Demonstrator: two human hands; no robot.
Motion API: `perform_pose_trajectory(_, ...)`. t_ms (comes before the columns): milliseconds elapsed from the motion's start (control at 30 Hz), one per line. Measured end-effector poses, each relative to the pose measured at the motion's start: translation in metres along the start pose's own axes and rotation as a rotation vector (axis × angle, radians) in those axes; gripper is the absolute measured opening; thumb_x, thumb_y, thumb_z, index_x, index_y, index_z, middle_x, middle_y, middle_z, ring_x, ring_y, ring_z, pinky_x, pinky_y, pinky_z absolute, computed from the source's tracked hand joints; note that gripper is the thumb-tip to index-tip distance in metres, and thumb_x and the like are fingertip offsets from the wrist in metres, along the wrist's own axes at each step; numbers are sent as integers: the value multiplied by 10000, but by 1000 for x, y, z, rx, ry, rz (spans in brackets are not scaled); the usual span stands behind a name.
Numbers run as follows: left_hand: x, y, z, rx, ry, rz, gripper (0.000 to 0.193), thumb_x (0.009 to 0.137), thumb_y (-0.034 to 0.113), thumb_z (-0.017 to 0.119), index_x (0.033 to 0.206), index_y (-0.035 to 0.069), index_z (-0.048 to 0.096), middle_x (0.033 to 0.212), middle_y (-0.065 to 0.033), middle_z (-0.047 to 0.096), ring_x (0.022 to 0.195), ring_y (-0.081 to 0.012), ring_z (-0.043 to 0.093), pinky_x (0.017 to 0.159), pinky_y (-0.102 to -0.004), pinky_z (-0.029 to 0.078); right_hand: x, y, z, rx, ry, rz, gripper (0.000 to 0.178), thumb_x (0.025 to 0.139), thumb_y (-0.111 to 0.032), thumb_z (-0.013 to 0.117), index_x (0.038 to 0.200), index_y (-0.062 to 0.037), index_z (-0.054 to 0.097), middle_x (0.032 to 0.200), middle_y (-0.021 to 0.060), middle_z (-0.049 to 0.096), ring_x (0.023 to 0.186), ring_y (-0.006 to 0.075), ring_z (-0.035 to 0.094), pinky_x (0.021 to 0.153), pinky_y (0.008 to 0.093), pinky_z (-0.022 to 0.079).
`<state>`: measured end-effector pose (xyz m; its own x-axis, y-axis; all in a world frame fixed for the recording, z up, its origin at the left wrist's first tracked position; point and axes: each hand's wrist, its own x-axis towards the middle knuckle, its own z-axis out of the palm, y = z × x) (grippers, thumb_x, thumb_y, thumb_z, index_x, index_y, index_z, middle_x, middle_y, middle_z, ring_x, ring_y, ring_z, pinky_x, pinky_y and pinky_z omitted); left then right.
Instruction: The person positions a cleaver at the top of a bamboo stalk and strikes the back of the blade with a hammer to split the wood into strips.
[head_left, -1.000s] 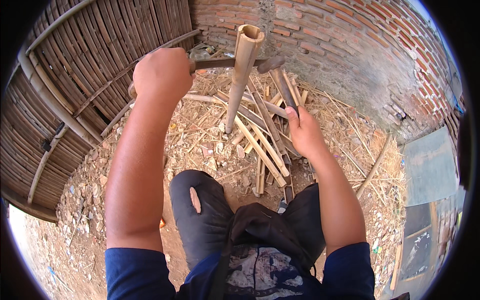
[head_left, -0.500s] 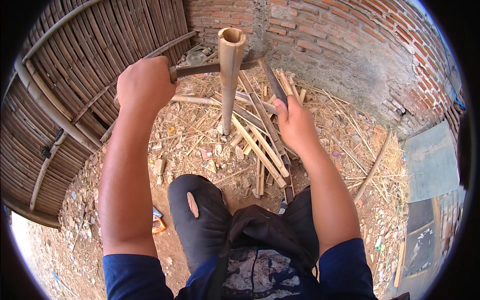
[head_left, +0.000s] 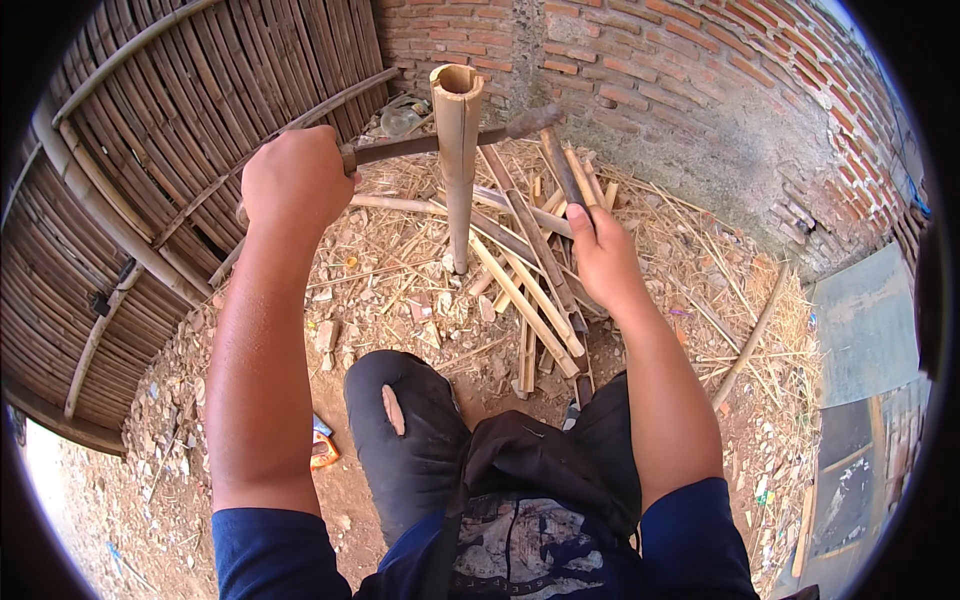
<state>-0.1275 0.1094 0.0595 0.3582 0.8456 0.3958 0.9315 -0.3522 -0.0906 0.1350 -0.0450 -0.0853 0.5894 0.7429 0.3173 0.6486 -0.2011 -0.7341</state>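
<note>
My left hand point(head_left: 297, 183) is closed around the handle of a machete point(head_left: 395, 149), held level at the far side of my knees. Its dark blade crosses an upright bamboo pole point(head_left: 458, 150) below the hollow, notched top. Whether the blade sits in a split or passes behind the pole, I cannot tell. My right hand point(head_left: 606, 258) grips a short dark stick point(head_left: 567, 165), thumb along it. The stick slants up and left, its upper end close to the blade's tip; contact is unclear.
Split bamboo strips point(head_left: 540, 310) lie heaped on straw and rubble right of the pole. A woven bamboo wall point(head_left: 130, 130) stands left, a brick wall point(head_left: 680, 110) behind. An orange container point(head_left: 323, 450) lies by my left knee, grey sheets point(head_left: 865, 330) at far right.
The stick's upper end has shifted right and slightly down, and more of the blade's tip shows beyond the pole. The blade now tilts up to the right. My left hand stays closed on the handle.
</note>
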Motion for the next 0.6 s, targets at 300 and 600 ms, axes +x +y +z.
perform_pose_trajectory(300,13,62,-28,49,-137,116,503,842,426,839,1189,99,681,1090,-95,754,1059,-301,725,882,-445,592,-50,109,-7,629,115,407,435,1101,-483,463,912,-96,521,643,-35,431,450,77,377,410,270,345)
perform_pose_trajectory(600,40,92,-70,-207,-478,431,461,858,365,840,1106,18,664,965,-133,724,933,-244,712,828,-415,555,-75,139,-39,702,166,594,417,1100,-467,475,929,-88,513,647,-23,444,474,77,410,414,265,353)
